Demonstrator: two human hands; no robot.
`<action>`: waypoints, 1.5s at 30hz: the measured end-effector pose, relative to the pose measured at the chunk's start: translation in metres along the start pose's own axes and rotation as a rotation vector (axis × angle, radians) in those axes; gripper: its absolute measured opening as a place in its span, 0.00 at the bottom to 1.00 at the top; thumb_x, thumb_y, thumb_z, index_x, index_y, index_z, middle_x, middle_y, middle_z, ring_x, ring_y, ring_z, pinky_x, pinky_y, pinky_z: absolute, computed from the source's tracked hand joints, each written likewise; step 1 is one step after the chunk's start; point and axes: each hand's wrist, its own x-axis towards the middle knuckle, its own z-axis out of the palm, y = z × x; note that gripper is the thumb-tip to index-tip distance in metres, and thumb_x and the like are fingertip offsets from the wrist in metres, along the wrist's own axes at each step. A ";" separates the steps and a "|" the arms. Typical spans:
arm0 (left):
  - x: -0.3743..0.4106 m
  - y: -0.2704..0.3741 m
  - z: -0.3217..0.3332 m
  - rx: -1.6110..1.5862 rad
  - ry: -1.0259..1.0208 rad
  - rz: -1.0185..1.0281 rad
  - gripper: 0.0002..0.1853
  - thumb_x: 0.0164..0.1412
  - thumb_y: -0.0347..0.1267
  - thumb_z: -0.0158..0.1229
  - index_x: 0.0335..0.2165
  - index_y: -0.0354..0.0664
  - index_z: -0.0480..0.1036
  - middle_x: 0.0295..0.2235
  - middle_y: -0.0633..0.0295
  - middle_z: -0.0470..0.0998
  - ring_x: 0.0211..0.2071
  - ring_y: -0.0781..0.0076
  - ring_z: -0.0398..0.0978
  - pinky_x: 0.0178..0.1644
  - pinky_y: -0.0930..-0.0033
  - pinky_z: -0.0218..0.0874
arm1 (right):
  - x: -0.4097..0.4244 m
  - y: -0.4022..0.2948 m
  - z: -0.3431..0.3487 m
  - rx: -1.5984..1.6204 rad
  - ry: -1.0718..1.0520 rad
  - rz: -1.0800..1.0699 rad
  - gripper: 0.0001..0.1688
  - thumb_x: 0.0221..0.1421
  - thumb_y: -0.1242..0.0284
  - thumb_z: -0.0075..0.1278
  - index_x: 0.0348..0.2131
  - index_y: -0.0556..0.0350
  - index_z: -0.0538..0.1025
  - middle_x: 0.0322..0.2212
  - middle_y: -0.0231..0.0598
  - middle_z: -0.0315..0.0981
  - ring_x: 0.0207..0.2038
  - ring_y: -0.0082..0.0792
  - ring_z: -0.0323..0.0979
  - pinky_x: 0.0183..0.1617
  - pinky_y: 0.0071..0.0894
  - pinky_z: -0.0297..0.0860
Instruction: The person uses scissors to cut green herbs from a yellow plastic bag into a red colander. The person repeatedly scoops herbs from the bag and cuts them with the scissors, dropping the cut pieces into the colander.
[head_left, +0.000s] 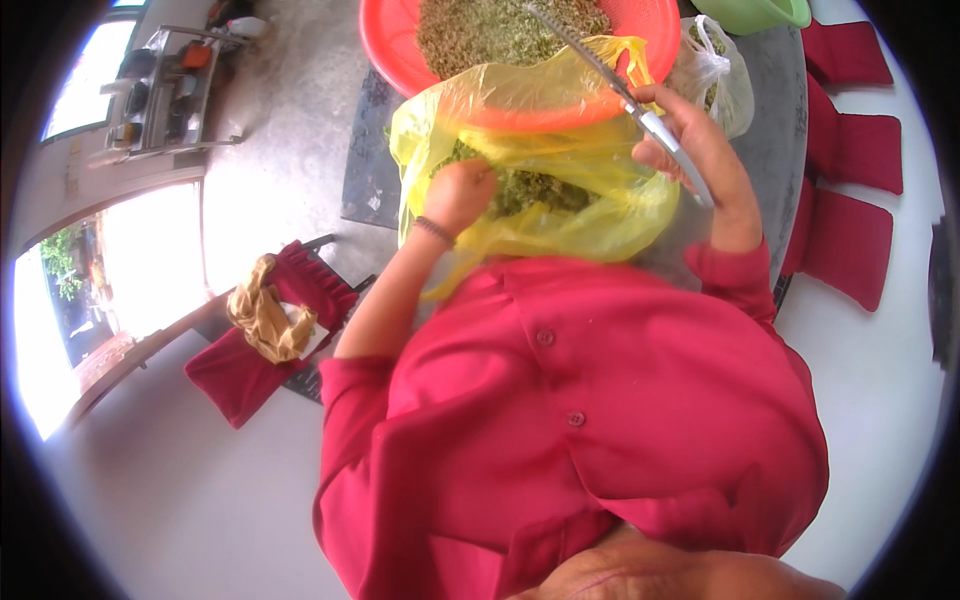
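A yellow plastic bag lies mouth-up in front of me, with clumps of green, leafy or mossy plant material inside. My left hand, a dark beaded band at its wrist, is curled over the plant material at the bag's opening. Whether its fingers pinch any is hidden. Between thumb and fingers, my right hand holds a long, slim metal utensil with a notched edge, pointing up and left. Beyond the bag stands a red plastic basin heaped with brownish-green plant bits.
On the dark table, a tied clear plastic bag sits right of the basin, near a light green tub. Red-covered chairs line the right side. At left are a chair bearing brown cloth and a metal rack.
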 end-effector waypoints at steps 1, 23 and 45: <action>-0.002 0.000 -0.008 -0.086 -0.023 0.005 0.10 0.53 0.33 0.53 0.26 0.35 0.72 0.18 0.56 0.72 0.20 0.64 0.70 0.27 0.66 0.61 | 0.001 0.007 -0.001 0.003 -0.019 -0.027 0.33 0.43 0.66 0.62 0.47 0.55 0.65 0.15 0.19 0.57 0.17 0.11 0.54 0.20 0.13 0.52; 0.007 0.122 -0.089 -1.167 0.133 -0.008 0.10 0.61 0.32 0.48 0.24 0.42 0.66 0.16 0.72 0.65 0.14 0.87 0.57 0.18 0.83 0.46 | 0.020 -0.009 0.052 0.262 0.171 -0.391 0.36 0.45 0.70 0.62 0.50 0.53 0.60 0.25 0.29 0.67 0.27 0.18 0.65 0.31 0.20 0.65; 0.009 0.120 -0.084 -1.434 0.133 0.018 0.08 0.61 0.30 0.44 0.31 0.37 0.68 0.16 0.68 0.65 0.15 0.83 0.58 0.18 0.81 0.48 | 0.044 -0.029 0.064 0.829 0.127 -0.296 0.31 0.47 0.80 0.52 0.49 0.56 0.58 0.33 0.41 0.68 0.27 0.28 0.72 0.33 0.28 0.71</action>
